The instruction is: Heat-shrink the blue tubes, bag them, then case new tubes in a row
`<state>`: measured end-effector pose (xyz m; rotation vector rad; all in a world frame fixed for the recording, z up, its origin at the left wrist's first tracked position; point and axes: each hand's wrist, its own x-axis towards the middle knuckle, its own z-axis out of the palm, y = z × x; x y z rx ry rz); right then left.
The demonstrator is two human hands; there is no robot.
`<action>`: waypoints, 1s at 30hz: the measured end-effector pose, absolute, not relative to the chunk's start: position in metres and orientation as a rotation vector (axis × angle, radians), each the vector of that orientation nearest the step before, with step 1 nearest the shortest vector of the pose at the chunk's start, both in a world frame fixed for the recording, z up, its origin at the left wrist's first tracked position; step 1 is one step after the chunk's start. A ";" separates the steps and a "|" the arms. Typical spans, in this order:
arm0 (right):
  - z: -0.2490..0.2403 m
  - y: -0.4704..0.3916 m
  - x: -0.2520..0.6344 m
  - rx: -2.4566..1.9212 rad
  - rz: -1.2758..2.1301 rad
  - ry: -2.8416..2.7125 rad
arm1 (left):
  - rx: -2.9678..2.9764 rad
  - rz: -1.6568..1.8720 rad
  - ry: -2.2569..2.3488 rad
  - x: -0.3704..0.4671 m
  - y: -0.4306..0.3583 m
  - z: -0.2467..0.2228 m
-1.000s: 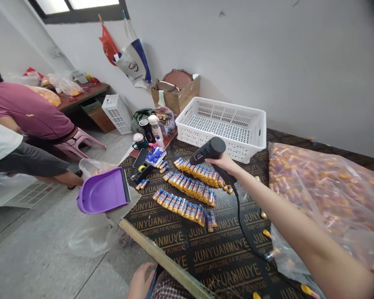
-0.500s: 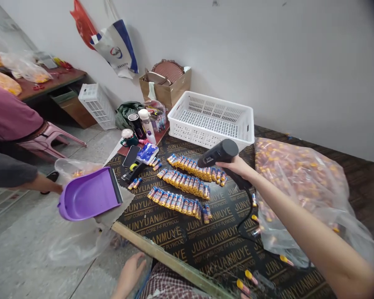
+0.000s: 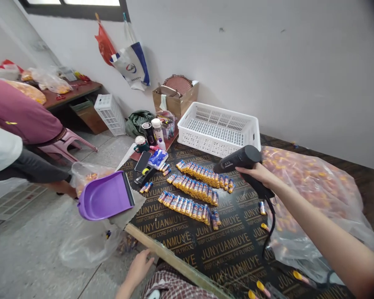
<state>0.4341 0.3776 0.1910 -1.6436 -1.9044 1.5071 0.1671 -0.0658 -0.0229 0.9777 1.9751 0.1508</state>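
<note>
A black hair dryer point(image 3: 237, 160) is gripped by its handle in my right hand point(image 3: 257, 174), its nozzle pointing left over the far row of small tubes. Three rows of blue-and-yellow tubes lie on the dark printed plywood: the far row point(image 3: 199, 171), a middle row point(image 3: 193, 187) and a near row point(image 3: 183, 205). My left hand point(image 3: 140, 265) hangs beside the table's wooden edge, over my lap, holding nothing, fingers apart. The dryer's cord point(image 3: 270, 232) runs down past several loose tubes.
A white crate point(image 3: 218, 128) stands behind the rows. On the right lies a large plastic bag of tubes point(image 3: 314, 182). A purple dustpan point(image 3: 107, 197), tape dispenser point(image 3: 145, 175), phone point(image 3: 142, 161) and bottles point(image 3: 157, 128) are at the left. People are at the far left.
The view has shifted, so the scene sits lower and further right. A person in a light top has come into view at the left. The dryer is still in my right hand.
</note>
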 end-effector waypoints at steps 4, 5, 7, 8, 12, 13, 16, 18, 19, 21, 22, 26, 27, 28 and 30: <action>0.196 0.384 0.361 -1.444 1.545 -2.039 | 0.926 0.072 1.989 0.149 -0.077 -0.033; 0.195 0.386 0.342 -1.405 1.562 -2.073 | 0.914 0.062 1.988 0.144 -0.081 -0.036; 0.189 0.391 0.306 -1.332 1.621 -2.125 | 0.893 0.058 1.985 0.131 -0.088 -0.043; 0.184 0.394 0.289 -1.306 1.646 -2.143 | 0.880 0.055 1.985 0.125 -0.091 -0.047; 0.154 0.404 0.237 -1.309 1.593 -2.190 | 0.823 0.025 2.001 0.100 -0.105 -0.058; 0.147 0.405 0.228 -1.321 1.569 -2.194 | 0.811 0.024 2.002 0.094 -0.108 -0.060; 0.132 0.406 0.211 -1.337 1.558 -2.189 | 0.785 0.027 1.999 0.079 -0.116 -0.064; 0.128 0.405 0.205 -1.325 1.571 -2.179 | 0.768 0.012 1.989 0.070 -0.118 -0.066; 0.127 0.404 0.203 -1.316 1.591 -2.170 | 0.759 0.001 1.980 0.066 -0.118 -0.067; 0.125 0.400 0.200 -1.304 1.671 -2.154 | 0.745 -0.014 1.962 0.060 -0.116 -0.068; 0.125 0.397 0.197 -1.296 1.721 -2.152 | 0.740 -0.015 1.957 0.056 -0.114 -0.069; 0.119 0.383 0.186 -1.221 1.782 -2.156 | 0.747 0.015 1.966 0.045 -0.098 -0.072; 0.118 0.380 0.184 -1.195 1.756 -2.157 | 0.754 0.024 1.969 0.042 -0.094 -0.072; 0.117 0.377 0.182 -1.181 1.737 -2.164 | 0.761 0.033 1.971 0.040 -0.091 -0.072; 0.118 0.374 0.182 -1.204 1.743 -2.214 | 0.773 0.040 1.972 0.037 -0.089 -0.073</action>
